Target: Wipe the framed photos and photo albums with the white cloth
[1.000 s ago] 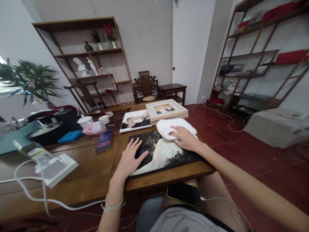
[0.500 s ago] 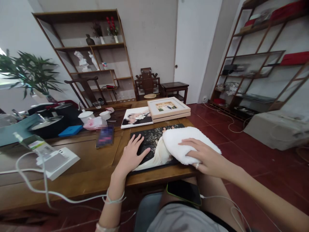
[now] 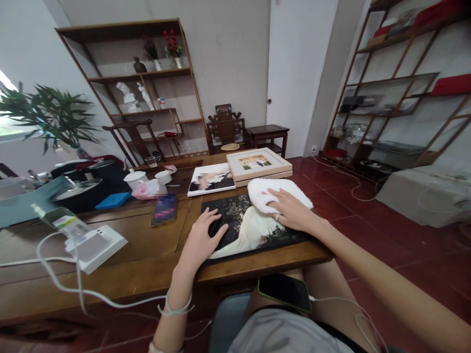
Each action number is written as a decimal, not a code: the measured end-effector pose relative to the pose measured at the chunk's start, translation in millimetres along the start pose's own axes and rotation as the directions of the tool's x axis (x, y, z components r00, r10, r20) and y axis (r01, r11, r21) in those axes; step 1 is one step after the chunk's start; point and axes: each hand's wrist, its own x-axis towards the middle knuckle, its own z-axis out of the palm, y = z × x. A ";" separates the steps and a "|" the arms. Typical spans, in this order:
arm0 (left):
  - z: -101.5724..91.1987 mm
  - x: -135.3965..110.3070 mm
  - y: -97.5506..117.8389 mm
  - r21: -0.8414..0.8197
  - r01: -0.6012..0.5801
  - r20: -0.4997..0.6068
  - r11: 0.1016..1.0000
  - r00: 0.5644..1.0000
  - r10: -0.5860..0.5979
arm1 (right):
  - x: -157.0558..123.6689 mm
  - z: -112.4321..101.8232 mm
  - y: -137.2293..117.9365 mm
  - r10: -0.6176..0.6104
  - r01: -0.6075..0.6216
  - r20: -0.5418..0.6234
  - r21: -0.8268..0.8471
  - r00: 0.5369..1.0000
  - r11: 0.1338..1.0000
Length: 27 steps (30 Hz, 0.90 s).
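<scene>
pressing down on a folded white cloth towel (image 3: 280,192), the right hand (image 3: 291,214) lies flat with its fingers stretched out and slightly spread, closed around nothing; a ring shows on one finger. the towel sits on the far right corner of a large dark-bordered rectangular photo print (image 3: 253,230) and reaches past the print's far edge. the left hand (image 3: 201,239) rests palm down on the near left part of the same print, fingers spread wide and gripping nothing, with a thin white band around the wrist. the print lies flat at the near edge of a long brown wooden table (image 3: 147,264), right in front of the person. just beyond it lies a smaller unframed photo print (image 3: 211,179), and beside that to the right a pale wooden picture frame (image 3: 257,164) is stacked on another flat frame, near the towel's far edge; whether they touch i cannot tell. left of the large print lies a small dark rectangular card (image 3: 164,208), and farther left a flat white box (image 3: 91,244) with white cables trailing off the table. a black phone in a green-edged case (image 3: 285,291) rests on the person's lap below the table edge.
</scene>
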 end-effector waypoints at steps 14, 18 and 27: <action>-4.8 -8.1 -6.6 -0.112 0.000 0.096 0.994 0.995 0.010 | -34.0 -14.2 -34.0 0.023 -0.022 -0.011 0.055 1.000 0.998; -3.9 -7.9 -7.7 -0.089 -0.020 0.063 0.996 0.998 0.025 | -62.6 -26.3 -58.4 -0.005 0.004 0.012 0.110 1.000 0.994; -3.8 -9.0 -5.0 -0.087 -0.011 0.062 0.996 0.998 0.016 | -62.9 -27.1 -51.0 -0.019 0.020 -0.003 0.144 1.000 0.989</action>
